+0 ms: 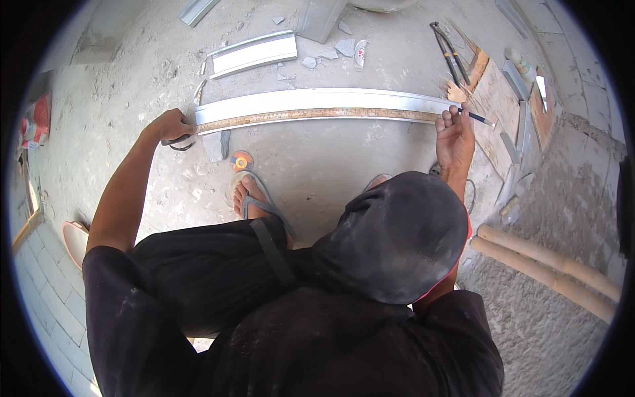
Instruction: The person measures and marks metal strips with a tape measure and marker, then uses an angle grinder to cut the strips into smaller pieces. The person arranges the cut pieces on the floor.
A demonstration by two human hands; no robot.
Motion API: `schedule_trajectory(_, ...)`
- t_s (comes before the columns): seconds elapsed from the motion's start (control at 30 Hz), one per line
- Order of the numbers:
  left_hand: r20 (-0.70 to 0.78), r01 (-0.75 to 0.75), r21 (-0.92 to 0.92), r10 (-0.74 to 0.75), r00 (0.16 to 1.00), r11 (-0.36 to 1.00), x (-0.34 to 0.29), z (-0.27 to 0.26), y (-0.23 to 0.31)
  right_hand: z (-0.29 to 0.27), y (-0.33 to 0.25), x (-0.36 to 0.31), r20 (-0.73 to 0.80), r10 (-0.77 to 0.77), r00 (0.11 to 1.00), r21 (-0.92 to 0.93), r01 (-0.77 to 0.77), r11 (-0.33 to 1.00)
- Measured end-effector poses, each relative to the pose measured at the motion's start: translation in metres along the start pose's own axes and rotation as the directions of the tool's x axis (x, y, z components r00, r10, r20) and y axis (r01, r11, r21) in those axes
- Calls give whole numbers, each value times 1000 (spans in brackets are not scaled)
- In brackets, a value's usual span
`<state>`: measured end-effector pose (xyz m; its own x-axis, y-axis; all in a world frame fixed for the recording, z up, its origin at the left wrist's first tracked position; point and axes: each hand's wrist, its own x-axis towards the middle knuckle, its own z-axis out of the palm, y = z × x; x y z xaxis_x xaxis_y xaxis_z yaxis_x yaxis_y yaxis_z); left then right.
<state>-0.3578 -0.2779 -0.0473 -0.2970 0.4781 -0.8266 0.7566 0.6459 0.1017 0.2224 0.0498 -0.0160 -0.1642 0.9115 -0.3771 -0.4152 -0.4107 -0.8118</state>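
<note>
A single wide fisheye view looks from the person's head, upright and unmirrored, so its left is the person's own left. It faces steeply down and somewhat forward. Dark clothing [304,344] fills the near middle, closest to the lens; the left hand [173,126] and right hand [454,142] are farther away, both inside the view. Beyond them the grey floor [152,79] stretches to the far side. Straight edges bend toward the dark circular border, as in the pale blocks [49,284] at near left.
</note>
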Motion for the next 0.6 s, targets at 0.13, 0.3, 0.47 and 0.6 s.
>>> schedule_trajectory(0.13,-11,14,3,-14,1000,1000,-3,-1,1,-8,-7,-15,115,21,993,-126,-7,992)
schedule_trajectory(0.3,-12,-22,30,22,1000,999,-3,-5,4,-11,12,-23,-31,19,999,-241,-26,970)
schedule_trajectory(0.47,31,19,28,-20,999,999,-10,-11,12,-16,22,-24,-47,37,998,-195,-46,980)
schedule_trajectory(0.6,19,21,15,-21,1000,1000,-8,-9,7,-21,25,-25,-34,57,998,-154,-62,986)
